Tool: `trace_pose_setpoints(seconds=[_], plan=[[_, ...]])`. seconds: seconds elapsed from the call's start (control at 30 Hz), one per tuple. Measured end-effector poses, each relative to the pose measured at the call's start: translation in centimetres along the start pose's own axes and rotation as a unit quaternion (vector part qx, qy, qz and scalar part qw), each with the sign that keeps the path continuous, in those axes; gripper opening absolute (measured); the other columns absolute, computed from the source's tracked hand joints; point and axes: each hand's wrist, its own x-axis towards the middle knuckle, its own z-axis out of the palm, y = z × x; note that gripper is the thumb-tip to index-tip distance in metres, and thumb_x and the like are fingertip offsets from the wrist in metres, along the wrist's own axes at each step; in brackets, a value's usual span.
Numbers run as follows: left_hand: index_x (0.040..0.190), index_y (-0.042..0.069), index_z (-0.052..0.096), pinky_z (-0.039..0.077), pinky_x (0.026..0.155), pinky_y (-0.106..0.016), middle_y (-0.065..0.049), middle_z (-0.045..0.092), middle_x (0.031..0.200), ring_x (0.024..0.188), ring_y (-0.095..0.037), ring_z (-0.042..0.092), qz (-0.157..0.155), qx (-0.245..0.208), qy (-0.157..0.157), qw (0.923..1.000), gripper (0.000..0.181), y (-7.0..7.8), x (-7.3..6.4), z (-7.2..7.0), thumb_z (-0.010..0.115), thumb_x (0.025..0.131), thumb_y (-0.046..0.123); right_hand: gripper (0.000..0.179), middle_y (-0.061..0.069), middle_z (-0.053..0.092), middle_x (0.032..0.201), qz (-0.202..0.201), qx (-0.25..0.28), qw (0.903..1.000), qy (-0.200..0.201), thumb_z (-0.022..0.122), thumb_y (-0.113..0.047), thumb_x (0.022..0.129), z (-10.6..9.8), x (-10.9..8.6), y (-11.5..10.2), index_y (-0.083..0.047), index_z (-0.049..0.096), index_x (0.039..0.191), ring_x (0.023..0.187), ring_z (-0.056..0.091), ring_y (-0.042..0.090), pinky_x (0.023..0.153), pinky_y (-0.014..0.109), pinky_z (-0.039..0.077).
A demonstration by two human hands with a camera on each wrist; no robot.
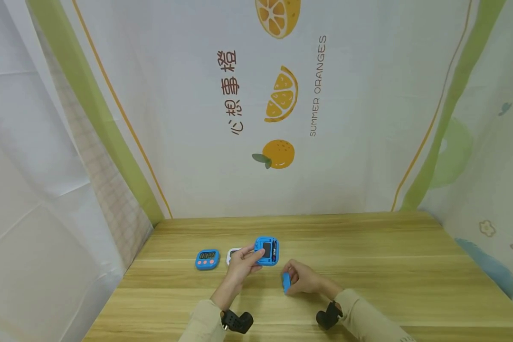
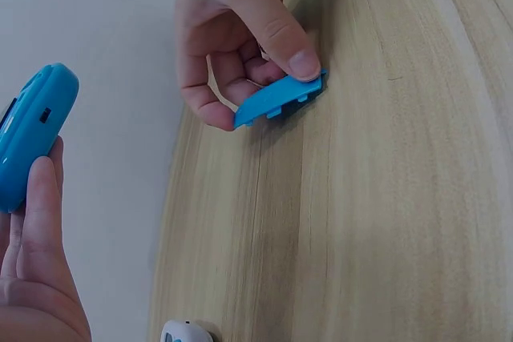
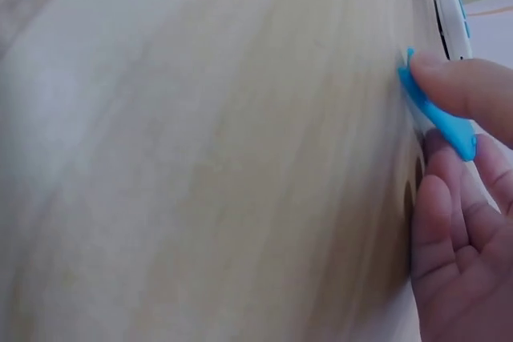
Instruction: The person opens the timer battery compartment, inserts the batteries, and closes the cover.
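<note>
My left hand (image 1: 239, 266) grips a blue digital timer (image 1: 268, 247) above the table, its back turned toward me. Its battery compartment is uncovered, and a dark battery (image 1: 274, 251) lies inside. In the left wrist view the timer (image 2: 42, 126) shows edge-on, with a small slot in its side. To the right and lower, my right hand (image 1: 304, 279) pinches a blue battery cover (image 2: 276, 100) between thumb and fingers, close to the tabletop. Small tabs line one edge of that cover. The right wrist view shows the cover (image 3: 445, 122) tilted under the thumb.
A second blue timer (image 1: 207, 259) with pink buttons lies face up on the wooden table (image 1: 367, 266), left of my hands. Beside it a white timer (image 1: 230, 255) is partly hidden behind my left hand. A curtain with printed oranges (image 1: 278, 154) hangs behind the table's far edge.
</note>
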Motion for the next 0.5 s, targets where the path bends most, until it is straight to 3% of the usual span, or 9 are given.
trace_pose_setpoints(seconds=[0.1,0.23,0.33,0.5], plan=[[0.126,-0.008,0.042,0.053,0.067,-0.025,-0.014,0.064,0.098,0.07,-0.009,0.062,0.001,0.002,-0.002,1.0,0.056,0.2,-0.1,0.0,0.062,0.084,0.023,0.039,0.008,0.055,0.085,-0.007,0.022,0.9997,0.001,0.069,0.002,0.072,-0.1,0.0,0.0,0.002,0.045,0.103,0.071,0.049,0.015,0.06,0.021,0.044],[0.126,-0.01,0.041,0.053,0.07,-0.028,-0.016,0.063,0.098,0.071,-0.01,0.062,0.001,0.009,-0.005,0.9999,0.052,1.4,-1.1,0.3,0.059,0.086,0.018,0.03,0.013,0.057,0.083,-0.01,0.061,0.998,0.015,0.062,0.007,0.077,-0.2,-0.2,-0.1,0.006,0.047,0.103,0.071,0.052,0.018,0.059,0.021,0.046],[0.125,-0.011,0.041,0.052,0.073,-0.03,-0.016,0.063,0.098,0.072,-0.01,0.062,0.002,0.014,-0.006,0.9999,0.051,2.2,-1.7,0.4,0.058,0.087,0.017,0.026,0.011,0.057,0.082,-0.005,0.07,0.9971,0.03,0.059,0.006,0.08,-0.2,-0.2,0.1,0.006,0.049,0.103,0.069,0.054,0.018,0.058,0.023,0.048],[0.125,-0.011,0.041,0.052,0.075,-0.033,-0.015,0.064,0.097,0.072,-0.01,0.062,0.0,0.014,-0.005,0.9999,0.051,2.1,-1.7,0.3,0.058,0.087,0.017,0.029,0.006,0.054,0.08,0.002,0.084,0.9955,0.043,0.058,0.005,0.081,-0.3,-0.1,0.5,0.007,0.047,0.108,0.065,0.054,0.015,0.056,0.027,0.05]])
